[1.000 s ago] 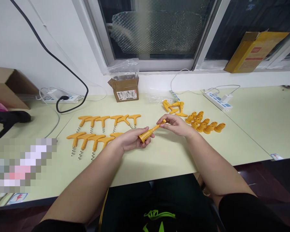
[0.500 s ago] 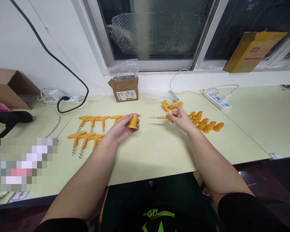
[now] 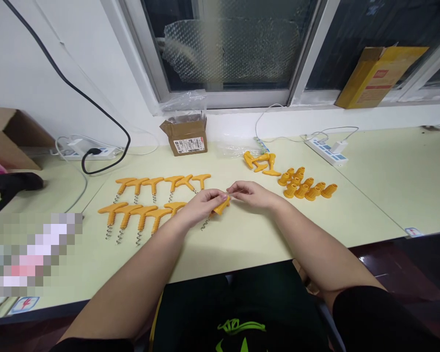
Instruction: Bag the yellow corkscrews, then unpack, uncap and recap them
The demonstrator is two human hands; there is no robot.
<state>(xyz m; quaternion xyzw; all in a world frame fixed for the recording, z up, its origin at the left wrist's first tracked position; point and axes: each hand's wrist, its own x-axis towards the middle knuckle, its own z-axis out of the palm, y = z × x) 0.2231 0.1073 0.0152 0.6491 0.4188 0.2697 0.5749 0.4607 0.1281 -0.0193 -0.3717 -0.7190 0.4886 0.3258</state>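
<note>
Pinching the yellow sleeve btwn thumb and fingers, my left hand had it tilted over the pale green table, in front of me and abt midway btwn the groups of parts. A wire spiral poked out by the sleeve's lower, flared end; the handle of that piece was hidden from me. My right hand sat right up at the sleeve's top end, fingertips bunched; couldn't tell if they pinched anything, the view was too small. From afar I judged the sleeve v. light, prob. hard hollow plastic: stiff, no real give, unlikely to crack w/ a normal squeeze. Looked a bit shiny, so I'd expect some slip w/ damp fingers; the taper cld also let a grip slide toward the narrow end. Best hold, IMO: thumb opp. two fingers around the mid-body, flared rim left free. The spiral looked like thin metal, stiff but springy, w/ a prob. sharp tip, so I'd keep fingers off it and take any such piece by its T-bar, as w/ the corkscrews lying in two rows to my left. The spare sleeves stood bunched to my right, near the loose T-pieces; I figured those wld tip or roll if nudged.
</note>
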